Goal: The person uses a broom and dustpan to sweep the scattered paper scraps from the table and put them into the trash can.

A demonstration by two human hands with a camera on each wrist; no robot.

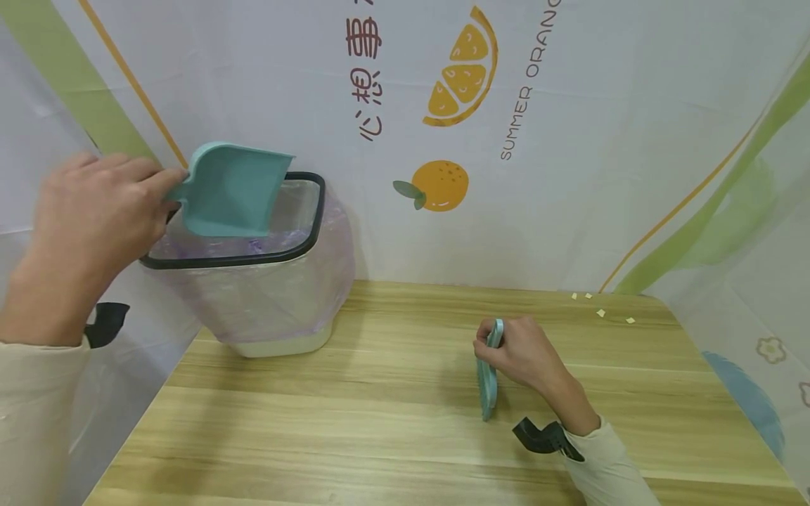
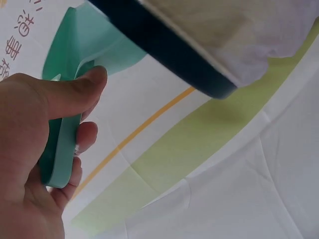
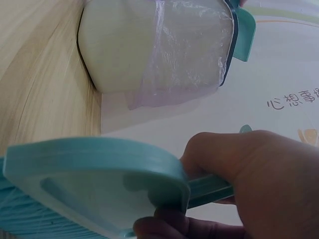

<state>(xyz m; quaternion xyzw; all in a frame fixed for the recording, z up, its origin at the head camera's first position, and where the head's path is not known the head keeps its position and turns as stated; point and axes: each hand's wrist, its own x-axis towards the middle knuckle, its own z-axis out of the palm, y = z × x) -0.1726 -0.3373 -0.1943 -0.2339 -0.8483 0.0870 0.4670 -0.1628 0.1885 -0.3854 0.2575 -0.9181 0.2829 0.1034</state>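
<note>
My left hand (image 1: 104, 214) grips the handle of a teal dustpan (image 1: 237, 190) above the opening of a trash bin (image 1: 278, 302). In the head view the pan looks bare, its front edge toward the right. The left wrist view shows thumb and fingers around the dustpan's handle (image 2: 62, 154). A thin purple bag lines the bin and folds over its dark rim (image 1: 319, 211). Over the table's middle, my right hand (image 1: 522, 351) holds a small teal brush (image 1: 487, 383) by its handle; its blue bristles (image 3: 45, 209) show in the right wrist view.
Several small pale scraps (image 1: 601, 313) lie at the back right of the wooden table (image 1: 380, 422). Behind it hangs a white curtain (image 1: 569, 211) printed with oranges and lettering. The bin stands at the table's back left corner.
</note>
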